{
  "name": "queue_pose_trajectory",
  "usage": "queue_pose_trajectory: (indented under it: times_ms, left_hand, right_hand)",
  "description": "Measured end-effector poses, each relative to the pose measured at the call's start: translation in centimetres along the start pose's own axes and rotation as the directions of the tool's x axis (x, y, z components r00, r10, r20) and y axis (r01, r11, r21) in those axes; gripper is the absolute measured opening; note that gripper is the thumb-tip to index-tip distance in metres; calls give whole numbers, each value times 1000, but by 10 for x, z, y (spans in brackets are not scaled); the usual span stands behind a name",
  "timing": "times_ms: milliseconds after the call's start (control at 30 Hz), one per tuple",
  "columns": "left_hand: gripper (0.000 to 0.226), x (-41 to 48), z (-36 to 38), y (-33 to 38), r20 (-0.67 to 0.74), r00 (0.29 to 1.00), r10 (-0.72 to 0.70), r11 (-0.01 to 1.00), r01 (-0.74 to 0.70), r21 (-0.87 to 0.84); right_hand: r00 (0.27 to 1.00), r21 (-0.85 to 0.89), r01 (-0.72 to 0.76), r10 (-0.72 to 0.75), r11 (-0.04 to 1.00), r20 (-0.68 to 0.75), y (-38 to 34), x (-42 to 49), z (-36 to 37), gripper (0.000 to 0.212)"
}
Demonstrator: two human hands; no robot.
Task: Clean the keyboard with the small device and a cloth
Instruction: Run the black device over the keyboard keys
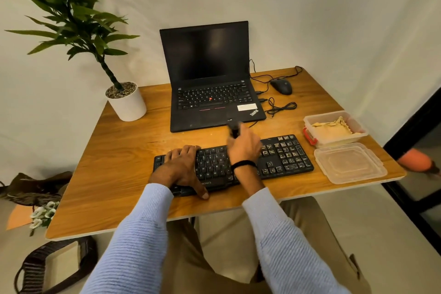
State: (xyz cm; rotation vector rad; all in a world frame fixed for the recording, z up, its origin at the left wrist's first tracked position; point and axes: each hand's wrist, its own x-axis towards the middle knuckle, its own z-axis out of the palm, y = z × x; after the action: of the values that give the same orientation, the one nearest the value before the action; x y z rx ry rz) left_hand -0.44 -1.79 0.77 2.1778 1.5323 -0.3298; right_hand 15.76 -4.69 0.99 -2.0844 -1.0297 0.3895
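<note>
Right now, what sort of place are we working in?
Probably a home or small-office desk corner: a wooden table against a plain wall, holding an open laptop, a wired mouse, a potted plant and the keyboard.

— What is held over the keyboard (286,157)?
— A small device (233,127), blurred, is gripped by the right hand (243,145); the nine o'clock end is covered by the left hand (181,167).
— And the cloth (331,127)?
— Seen in the box (343,139) at two o'clock.
</note>
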Motion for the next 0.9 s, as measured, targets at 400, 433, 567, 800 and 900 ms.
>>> queue_pose_trajectory:
  times_ms: [400,433,567,800,900]
  left_hand:
    - [149,0,1,-1,11,1000,-10,1000,10,-9]
    - [149,0,1,0,12,1000,-9,1000,10,-5]
    - [147,-1,-1,2,20,1000,-21,1000,21,-6]
    - [145,-2,1,2,9,1000,-20,1000,20,-14]
    - [145,-3,-1,3,25,999,-29,999,30,-22]
  right_hand:
    - [999,-110,33,-35,993,-10,25,36,-43,34]
    - [998,-69,65,-64,996,7,26,42,-48,35]
    - [934,410,60,-196,910,299,20,51,-50,59]
    - [686,25,606,-539,795,489,26,45,-31,66]
    - [699,-28,654,-590,756,405,18,51,-36,65]
